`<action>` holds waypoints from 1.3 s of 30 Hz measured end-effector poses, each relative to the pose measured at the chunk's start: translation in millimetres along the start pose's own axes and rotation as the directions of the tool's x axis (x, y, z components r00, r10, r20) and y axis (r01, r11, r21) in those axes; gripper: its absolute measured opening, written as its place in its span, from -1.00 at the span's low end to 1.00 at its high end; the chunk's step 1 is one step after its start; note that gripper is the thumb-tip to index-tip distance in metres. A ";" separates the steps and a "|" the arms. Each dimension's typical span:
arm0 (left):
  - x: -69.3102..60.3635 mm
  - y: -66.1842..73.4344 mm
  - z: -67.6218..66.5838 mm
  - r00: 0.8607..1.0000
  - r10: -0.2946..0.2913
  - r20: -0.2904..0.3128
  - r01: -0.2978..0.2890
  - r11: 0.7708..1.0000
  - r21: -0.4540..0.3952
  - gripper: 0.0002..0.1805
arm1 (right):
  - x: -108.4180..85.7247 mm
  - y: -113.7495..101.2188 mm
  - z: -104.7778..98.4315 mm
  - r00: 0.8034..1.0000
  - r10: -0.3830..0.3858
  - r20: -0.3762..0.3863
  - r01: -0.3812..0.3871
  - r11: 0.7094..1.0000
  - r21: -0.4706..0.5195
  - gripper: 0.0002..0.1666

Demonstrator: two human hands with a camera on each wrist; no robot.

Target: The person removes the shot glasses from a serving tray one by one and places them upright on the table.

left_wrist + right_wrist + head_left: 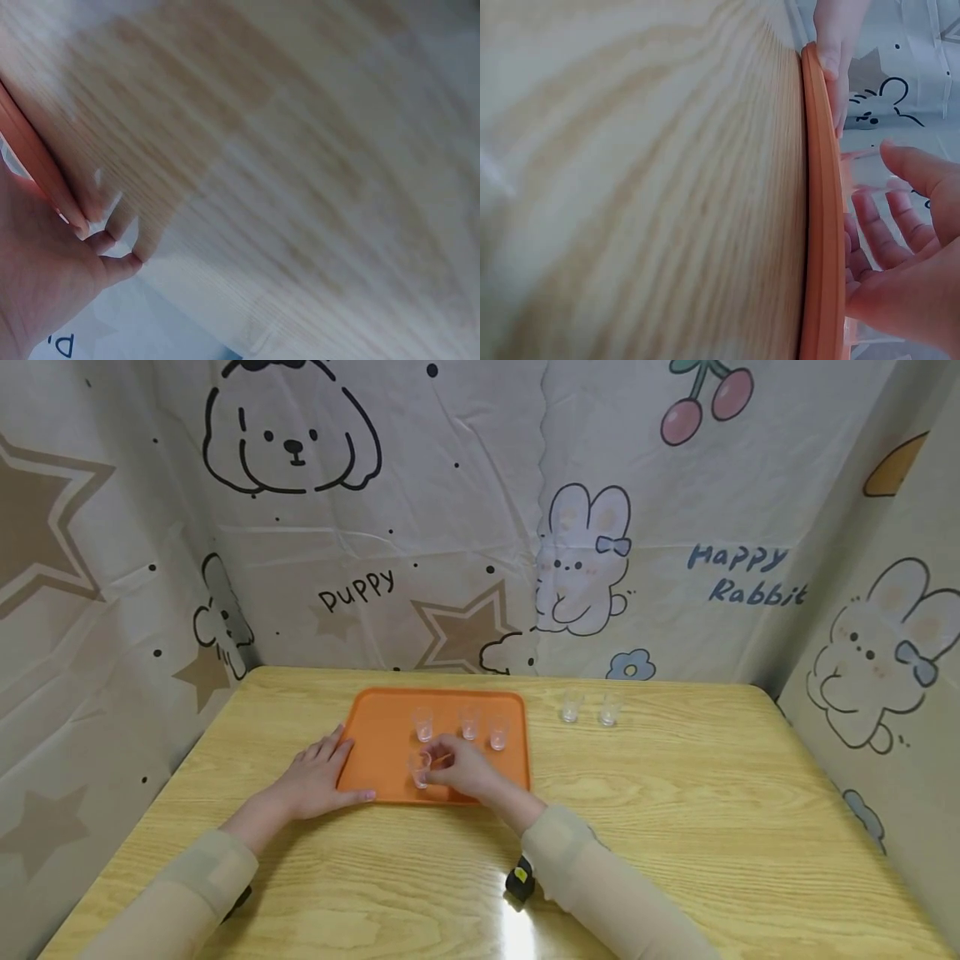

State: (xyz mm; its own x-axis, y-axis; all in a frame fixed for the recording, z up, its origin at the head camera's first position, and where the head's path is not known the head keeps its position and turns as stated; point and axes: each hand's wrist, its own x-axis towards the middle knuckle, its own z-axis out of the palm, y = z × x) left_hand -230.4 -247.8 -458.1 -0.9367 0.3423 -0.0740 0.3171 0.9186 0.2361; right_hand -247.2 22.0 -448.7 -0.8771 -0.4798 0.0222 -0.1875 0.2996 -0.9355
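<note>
My right hand (461, 768) reaches over the front of an orange tray (375, 718), thumb and index finger curled at the sides of a small clear shot glass (420, 772). The glass stands upright on the tray; in the right wrist view it is faint and partly hidden by the fingers (877, 232). Behind it on the tray stand three more clear shot glasses: one at the left (424, 727), one in the middle (469, 725) and one at the right (498, 733). My left hand (311, 781) rests with spread fingers against the tray's left edge and front-left corner.
Two more shot glasses, one (571, 707) left of the other (609, 710), stand on the wooden table (675, 827) right of the tray. A black device (519, 880) shows under the right sleeve. Printed cloth (465, 527) hangs behind the table and along both sides.
</note>
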 end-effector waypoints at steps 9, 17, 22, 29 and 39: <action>0.0 1.0 -0.9 1.000 0.005 0.006 -0.005 1.000 0.005 0.20 | 1.4 -1.5 -4.9 0.999 -0.018 0.028 0.019 1.000 -0.014 -0.66; -0.2 -0.1 -0.3 1.000 0.001 0.008 -0.002 1.000 0.013 0.21 | -5.9 -16.8 -18.3 0.997 -0.026 0.072 0.029 0.999 -0.037 -0.66; -1.0 2.6 -4.5 1.000 0.003 0.007 -0.003 1.000 0.020 0.20 | -8.5 -29.0 -35.8 0.998 -0.008 0.064 0.016 0.992 -0.126 -0.64; 0.2 0.7 -1.6 1.000 -0.008 0.020 0.007 1.000 0.012 0.21 | -15.0 -44.8 -65.0 0.994 -0.033 0.103 0.048 0.989 -0.143 -0.62; 0.2 -1.2 -0.4 1.000 -0.009 0.023 0.009 1.000 0.009 0.22 | -30.0 -73.7 -115.9 0.991 -0.042 0.123 0.070 0.972 -0.226 -0.64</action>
State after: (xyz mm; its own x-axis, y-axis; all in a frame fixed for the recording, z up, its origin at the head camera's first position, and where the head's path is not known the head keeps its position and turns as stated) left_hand -231.1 -248.9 -458.0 -0.9359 0.3383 -0.0979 0.3100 0.9233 0.2267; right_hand -258.3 109.9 -339.5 -0.8073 -0.5899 0.0181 -0.3433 0.4444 -0.8275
